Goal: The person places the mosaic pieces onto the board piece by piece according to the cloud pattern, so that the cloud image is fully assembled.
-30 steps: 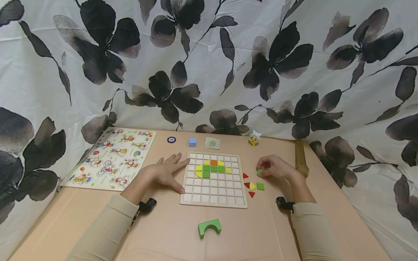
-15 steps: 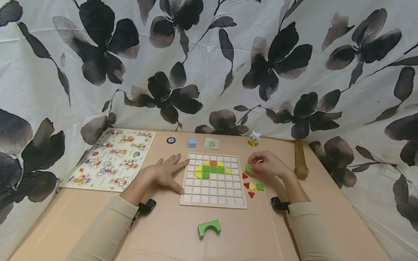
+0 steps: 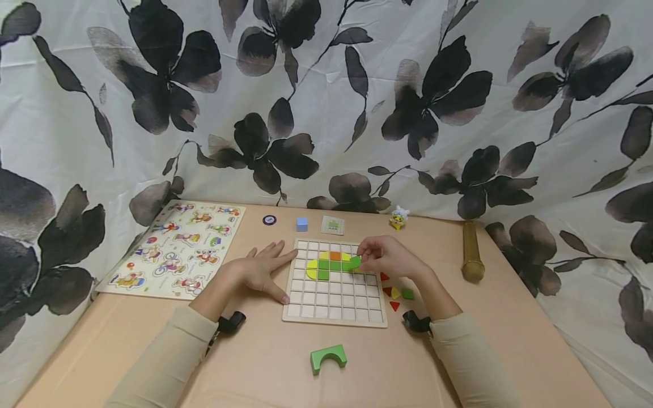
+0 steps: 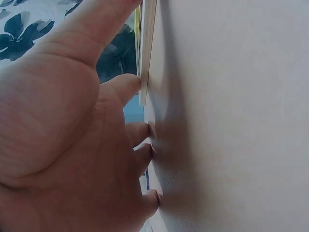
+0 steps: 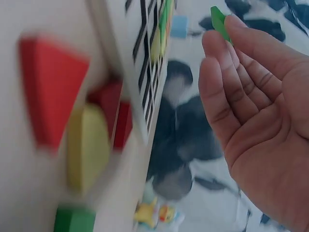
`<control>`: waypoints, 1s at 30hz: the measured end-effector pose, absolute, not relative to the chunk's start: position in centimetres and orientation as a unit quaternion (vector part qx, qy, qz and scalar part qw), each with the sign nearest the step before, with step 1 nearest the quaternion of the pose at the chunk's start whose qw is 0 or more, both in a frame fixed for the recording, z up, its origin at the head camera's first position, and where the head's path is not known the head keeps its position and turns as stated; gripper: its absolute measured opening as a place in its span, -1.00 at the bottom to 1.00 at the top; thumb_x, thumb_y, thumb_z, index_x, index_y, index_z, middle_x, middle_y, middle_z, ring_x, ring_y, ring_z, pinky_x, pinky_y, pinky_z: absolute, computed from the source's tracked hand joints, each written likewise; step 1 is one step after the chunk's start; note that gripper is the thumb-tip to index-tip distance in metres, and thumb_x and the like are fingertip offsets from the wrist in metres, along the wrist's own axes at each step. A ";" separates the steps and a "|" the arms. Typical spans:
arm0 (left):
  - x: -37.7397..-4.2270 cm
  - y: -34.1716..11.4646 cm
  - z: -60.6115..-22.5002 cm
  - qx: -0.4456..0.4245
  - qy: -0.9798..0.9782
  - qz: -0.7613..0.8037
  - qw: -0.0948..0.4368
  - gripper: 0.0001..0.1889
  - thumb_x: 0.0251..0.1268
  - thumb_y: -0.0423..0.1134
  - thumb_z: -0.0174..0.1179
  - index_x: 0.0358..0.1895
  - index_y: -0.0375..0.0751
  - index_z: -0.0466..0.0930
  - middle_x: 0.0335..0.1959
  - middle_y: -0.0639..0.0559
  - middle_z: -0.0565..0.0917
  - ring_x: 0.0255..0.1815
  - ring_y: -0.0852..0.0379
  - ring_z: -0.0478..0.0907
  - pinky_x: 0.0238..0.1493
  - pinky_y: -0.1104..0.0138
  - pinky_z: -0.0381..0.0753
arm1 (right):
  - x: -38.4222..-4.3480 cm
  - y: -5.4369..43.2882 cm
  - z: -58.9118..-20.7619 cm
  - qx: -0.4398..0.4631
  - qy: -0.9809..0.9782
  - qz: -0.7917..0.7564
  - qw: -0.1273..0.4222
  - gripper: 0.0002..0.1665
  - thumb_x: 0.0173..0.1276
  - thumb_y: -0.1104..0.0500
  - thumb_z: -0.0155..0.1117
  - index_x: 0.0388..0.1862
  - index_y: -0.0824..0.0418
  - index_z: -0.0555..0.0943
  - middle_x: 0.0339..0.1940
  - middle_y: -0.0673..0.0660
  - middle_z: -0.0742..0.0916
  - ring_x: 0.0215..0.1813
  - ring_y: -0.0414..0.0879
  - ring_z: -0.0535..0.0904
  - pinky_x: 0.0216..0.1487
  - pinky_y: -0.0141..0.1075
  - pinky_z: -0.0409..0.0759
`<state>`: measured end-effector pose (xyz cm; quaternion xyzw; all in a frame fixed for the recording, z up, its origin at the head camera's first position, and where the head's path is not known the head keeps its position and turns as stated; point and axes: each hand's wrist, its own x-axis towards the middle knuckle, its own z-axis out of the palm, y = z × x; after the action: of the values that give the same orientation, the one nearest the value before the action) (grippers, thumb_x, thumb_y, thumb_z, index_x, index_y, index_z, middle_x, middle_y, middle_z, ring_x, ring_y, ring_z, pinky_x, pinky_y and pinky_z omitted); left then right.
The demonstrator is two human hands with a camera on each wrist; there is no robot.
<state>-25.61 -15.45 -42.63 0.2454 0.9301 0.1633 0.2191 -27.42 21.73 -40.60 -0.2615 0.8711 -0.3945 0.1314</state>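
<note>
A white grid board [image 3: 334,311] lies mid-table, with several green squares, yellow rounded tiles and an orange square [image 3: 335,255] set in its upper cells. My right hand [image 3: 391,259] pinches a green square tile [image 5: 219,21] between thumb and fingertips, over the board's upper right part. My left hand [image 3: 260,273] is spread flat at the board's left side. Its thumb and index finger touch the edge, and the other fingertips rest on the table in the left wrist view. Right of the board lie red triangles [image 3: 395,306], a yellow rounded tile [image 3: 395,293] and a green square [image 3: 407,294].
A picture board [image 3: 173,255] lies at the left. Along the back are a dark round disc [image 3: 269,220], a blue cube [image 3: 302,224], a pattern card [image 3: 333,225] and a bee figure [image 3: 398,217]. A brown cylinder [image 3: 473,255] lies right; a green arch block [image 3: 328,358] stands in front.
My right hand has carried the green tile leftward, from beside the loose pieces to over the board. The left hand has stayed at the board's edge.
</note>
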 end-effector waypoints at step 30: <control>-25.5 -15.6 -42.6 0.256 0.922 0.194 0.217 0.34 -0.16 0.49 0.50 0.72 0.16 -0.02 0.74 -0.31 -0.25 0.74 -0.33 -0.39 0.59 -0.38 -0.47 | -28.1 16.4 -41.6 -0.317 0.887 -0.271 0.197 -0.69 0.22 0.16 0.62 -0.13 0.18 0.69 -0.42 0.00 0.65 -0.35 -0.16 0.51 -0.33 -0.37 0.48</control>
<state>-25.52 -15.58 -42.63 0.2564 0.9218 0.1938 0.2168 -28.10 16.42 -41.60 -0.3173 0.8872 -0.2711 0.1967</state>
